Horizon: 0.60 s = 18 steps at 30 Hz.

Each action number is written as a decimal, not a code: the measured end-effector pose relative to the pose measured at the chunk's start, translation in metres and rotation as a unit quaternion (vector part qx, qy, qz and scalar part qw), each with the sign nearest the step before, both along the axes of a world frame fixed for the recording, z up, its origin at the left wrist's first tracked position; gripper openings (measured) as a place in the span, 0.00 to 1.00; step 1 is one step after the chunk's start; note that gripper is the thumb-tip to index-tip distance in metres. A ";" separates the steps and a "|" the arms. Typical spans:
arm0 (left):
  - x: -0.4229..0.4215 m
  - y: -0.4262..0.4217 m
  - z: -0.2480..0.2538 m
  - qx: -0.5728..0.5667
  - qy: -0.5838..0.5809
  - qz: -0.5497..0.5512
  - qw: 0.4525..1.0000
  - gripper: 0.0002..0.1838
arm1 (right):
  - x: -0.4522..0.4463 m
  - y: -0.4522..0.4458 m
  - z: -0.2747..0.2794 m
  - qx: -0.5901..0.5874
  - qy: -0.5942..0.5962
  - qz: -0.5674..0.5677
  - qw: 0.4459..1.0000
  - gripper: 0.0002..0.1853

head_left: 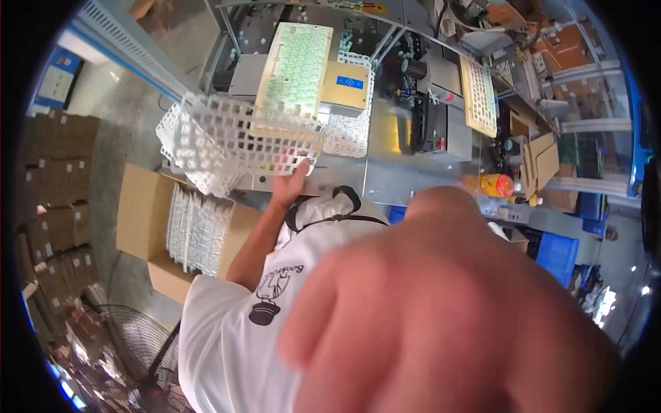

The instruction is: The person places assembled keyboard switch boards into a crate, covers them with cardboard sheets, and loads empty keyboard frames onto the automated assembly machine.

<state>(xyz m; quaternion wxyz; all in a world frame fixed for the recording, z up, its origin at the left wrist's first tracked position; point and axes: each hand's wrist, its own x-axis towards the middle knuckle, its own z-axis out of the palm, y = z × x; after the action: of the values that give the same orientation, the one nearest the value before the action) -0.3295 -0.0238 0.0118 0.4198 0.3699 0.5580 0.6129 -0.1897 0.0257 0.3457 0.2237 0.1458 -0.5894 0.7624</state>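
Observation:
My left hand (295, 180) is closed on the near right edge of a white plastic grid sheet (237, 124) with square holes. The sheet is tilted and slightly blurred, and it overlaps another white grid piece (189, 148) at the left. Just beyond it, a pale keyboard (296, 69) with green-lit switches leans on the bench. Very close to the camera, my right hand (441, 303) fills the lower right. Its knuckles are bent and blurred; the fingertips are hidden, so I cannot tell what it holds, if anything.
A yellow box with a blue label (348, 84) sits right of the keyboard, over more white grid. Another keyboard (478, 96) stands further right, near an orange bottle (497, 185). An open carton (148, 213) of upright white sheets is at left, with a fan (138, 344) below.

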 end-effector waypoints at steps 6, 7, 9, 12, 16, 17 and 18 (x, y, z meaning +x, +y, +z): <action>-0.043 -0.001 0.040 -0.185 0.009 -0.001 0.983 0.14 | -0.055 0.069 -0.055 0.199 -0.154 -0.097 0.963 0.07; -0.037 -0.004 0.052 -0.112 -0.057 0.089 0.988 0.17 | -0.067 0.099 -0.089 0.182 -0.215 -0.148 0.948 0.07; -0.041 -0.005 0.061 -0.040 -0.132 0.131 0.982 0.23 | -0.095 0.161 -0.149 0.190 -0.389 -0.287 0.854 0.04; -0.032 0.000 0.067 -0.051 -0.173 0.141 0.973 0.19 | -0.116 0.253 -0.232 0.394 -0.360 -0.382 0.755 0.17; -0.029 0.001 0.066 -0.050 -0.289 0.159 0.943 0.17 | -0.141 0.297 -0.272 0.471 -0.513 -0.446 0.562 0.42; -0.028 0.002 0.070 -0.064 -0.275 0.172 0.944 0.16 | -0.151 0.289 -0.250 0.474 -0.507 -0.449 0.564 0.42; -0.030 0.002 0.075 -0.055 -0.288 0.168 0.941 0.17 | -0.160 0.278 -0.227 0.440 -0.567 -0.420 0.555 0.45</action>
<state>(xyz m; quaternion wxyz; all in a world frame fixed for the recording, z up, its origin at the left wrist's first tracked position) -0.3592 -0.0217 0.0865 0.4730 0.0547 0.5001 0.7233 -0.3499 0.3038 0.1184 0.0460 -0.5006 -0.8510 0.1522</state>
